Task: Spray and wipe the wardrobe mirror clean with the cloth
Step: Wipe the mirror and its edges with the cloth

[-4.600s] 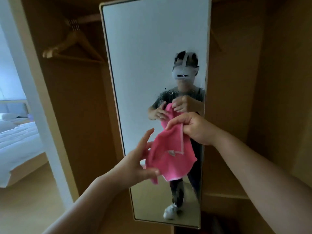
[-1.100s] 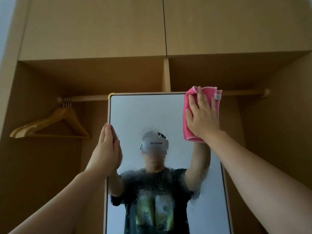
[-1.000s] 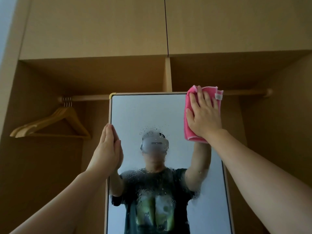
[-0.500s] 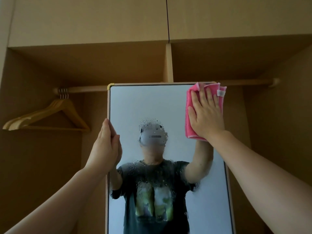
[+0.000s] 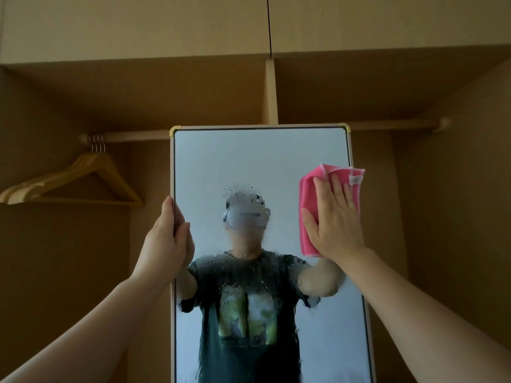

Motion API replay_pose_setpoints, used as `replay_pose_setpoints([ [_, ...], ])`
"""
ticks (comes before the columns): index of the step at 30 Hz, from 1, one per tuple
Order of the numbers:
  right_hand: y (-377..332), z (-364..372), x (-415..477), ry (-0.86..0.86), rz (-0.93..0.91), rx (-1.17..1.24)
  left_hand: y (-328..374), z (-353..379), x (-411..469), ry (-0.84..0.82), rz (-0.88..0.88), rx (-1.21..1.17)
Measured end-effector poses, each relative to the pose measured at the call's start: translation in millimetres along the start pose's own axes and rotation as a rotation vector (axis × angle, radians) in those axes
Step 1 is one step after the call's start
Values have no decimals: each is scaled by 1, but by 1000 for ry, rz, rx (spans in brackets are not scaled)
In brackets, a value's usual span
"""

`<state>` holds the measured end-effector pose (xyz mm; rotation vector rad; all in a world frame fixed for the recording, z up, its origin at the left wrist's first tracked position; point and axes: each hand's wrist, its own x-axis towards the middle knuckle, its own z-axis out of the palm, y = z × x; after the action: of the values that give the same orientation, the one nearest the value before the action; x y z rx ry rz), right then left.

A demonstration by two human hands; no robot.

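a person's right hand point(image 5: 334, 222) presses a folded pink cloth point(image 5: 309, 194) flat against the wardrobe mirror point(image 5: 257, 167), high on the glass by its right edge, with one corner of the cloth reaching past the frame. the fingers are spread and straight, pointing up, the palm laid over the cloth rather than curled round it. the left hand point(image 5: 166, 241) rests against the mirror's left frame edge at about the same height, its fingers nearly straight and pointing up along the edge; whether the thumb clamps the frame cannot be told from this angle. spray droplets point(image 5: 243, 275) bead across the middle of the glass, over the reflected figure's head and chest, while the upper part of the glass around the cloth looks smooth. the mirror stands upright in front of an open wooden wardrobe point(image 5: 442, 217). behind it runs a hanging rail point(image 5: 132, 135), and wooden hangers point(image 5: 83, 175) hang from the rail to the left of the mirror.
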<state>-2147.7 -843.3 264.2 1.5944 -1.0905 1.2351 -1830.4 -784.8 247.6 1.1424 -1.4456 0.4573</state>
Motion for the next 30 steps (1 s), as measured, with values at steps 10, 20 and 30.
replay_pose_setpoints([
  [10, 3, 1, -8, -72, -51, -139, 13, -6, -2, -19, -18, -22],
  [20, 5, -5, 6, -93, -53, -113, 9, -8, -2, -36, -35, -26],
  [30, 3, -15, 80, -68, -15, -91, 12, -12, -7, -36, -33, -137],
])
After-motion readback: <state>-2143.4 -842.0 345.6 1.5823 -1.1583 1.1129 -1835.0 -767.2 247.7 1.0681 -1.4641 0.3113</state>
